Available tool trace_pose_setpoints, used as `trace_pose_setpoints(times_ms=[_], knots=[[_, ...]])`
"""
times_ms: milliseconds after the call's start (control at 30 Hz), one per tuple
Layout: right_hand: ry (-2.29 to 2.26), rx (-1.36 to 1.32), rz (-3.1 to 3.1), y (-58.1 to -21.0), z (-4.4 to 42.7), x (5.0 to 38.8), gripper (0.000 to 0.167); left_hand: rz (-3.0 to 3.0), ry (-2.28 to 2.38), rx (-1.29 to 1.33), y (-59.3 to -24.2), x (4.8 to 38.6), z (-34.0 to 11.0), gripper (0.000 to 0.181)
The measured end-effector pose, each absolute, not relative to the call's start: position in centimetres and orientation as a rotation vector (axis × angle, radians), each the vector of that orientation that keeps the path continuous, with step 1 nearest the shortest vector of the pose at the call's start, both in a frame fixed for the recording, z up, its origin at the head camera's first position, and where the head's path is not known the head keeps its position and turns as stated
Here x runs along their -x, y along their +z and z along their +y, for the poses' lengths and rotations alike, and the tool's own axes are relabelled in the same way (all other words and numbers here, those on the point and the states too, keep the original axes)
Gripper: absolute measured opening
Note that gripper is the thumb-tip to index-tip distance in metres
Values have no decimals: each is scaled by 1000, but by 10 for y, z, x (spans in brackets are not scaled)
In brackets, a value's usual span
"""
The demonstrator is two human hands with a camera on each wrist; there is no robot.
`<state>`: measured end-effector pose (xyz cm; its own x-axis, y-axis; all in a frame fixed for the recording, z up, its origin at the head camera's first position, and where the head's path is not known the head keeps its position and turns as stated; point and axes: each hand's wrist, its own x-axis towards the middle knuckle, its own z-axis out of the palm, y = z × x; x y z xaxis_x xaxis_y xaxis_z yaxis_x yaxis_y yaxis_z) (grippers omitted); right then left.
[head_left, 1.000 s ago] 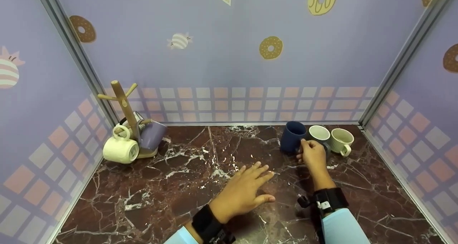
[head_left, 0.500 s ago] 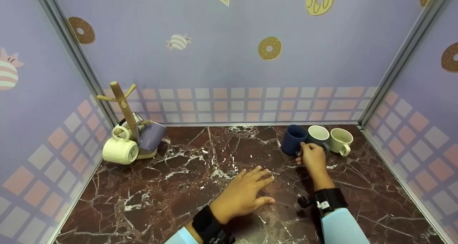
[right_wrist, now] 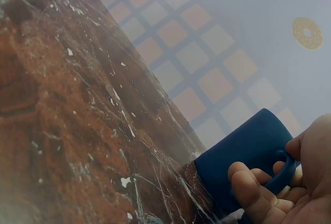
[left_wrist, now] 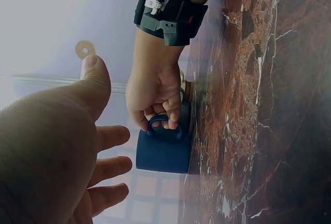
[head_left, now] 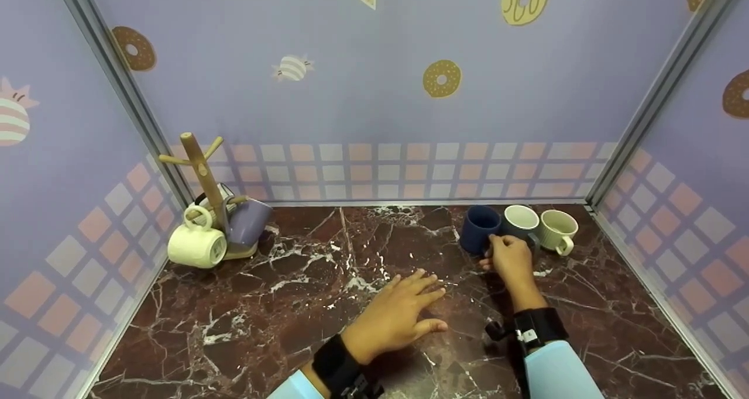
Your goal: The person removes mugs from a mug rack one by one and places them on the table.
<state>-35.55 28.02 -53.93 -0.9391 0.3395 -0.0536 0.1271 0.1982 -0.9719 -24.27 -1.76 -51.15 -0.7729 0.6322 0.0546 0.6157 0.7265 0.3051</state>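
Note:
A dark blue mug (head_left: 477,235) stands upright at the back right of the marbled table. My right hand (head_left: 512,261) holds it by the handle (right_wrist: 282,175), fingers curled through the loop in the right wrist view. Close beside it on the right are a dark grey mug with a white inside (head_left: 521,219) and a ribbed beige mug (head_left: 559,229); my right hand partly hides the grey one. My left hand (head_left: 398,314) is over the middle of the table, fingers spread, holding nothing. In the left wrist view its thumb and fingers (left_wrist: 111,164) are extended.
At the back left stands a wooden mug tree (head_left: 202,171). A cream mug (head_left: 196,244), a purple mug (head_left: 248,220) and a partly hidden white-and-black mug hang on it. Patterned walls (head_left: 374,106) enclose the table (head_left: 281,329) at the back and sides.
The dark blue mug has come down slightly onto the table, with my right hand still on its handle. My left hand has hardly moved.

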Motion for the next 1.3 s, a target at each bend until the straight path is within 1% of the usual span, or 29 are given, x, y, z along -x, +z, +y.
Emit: trace_pose_setpoints(times_ms=[467,833,933,1100,1200,1300], knots=[[1835,446,-2296,-540,285,356,41,2849,499,-1006,-512,240,-19,75],[1827,461,-2348,-535,291,355,35,2840,490,-1003,-511,241,-19,74],[1694,428,-2426,-529,295,352,36,2850,488,-1003,-510,243,-21,74],[1217,383,-2558,-513,299,345,39,2879,472,-998,-505,246,-27,74],[1014,377,-2551,-502,296,339,38,2885,496,-990,-502,248,-32,73],[964,324,-2484,-493,288,335,33,2881,542,-968,-498,251,-38,72]])
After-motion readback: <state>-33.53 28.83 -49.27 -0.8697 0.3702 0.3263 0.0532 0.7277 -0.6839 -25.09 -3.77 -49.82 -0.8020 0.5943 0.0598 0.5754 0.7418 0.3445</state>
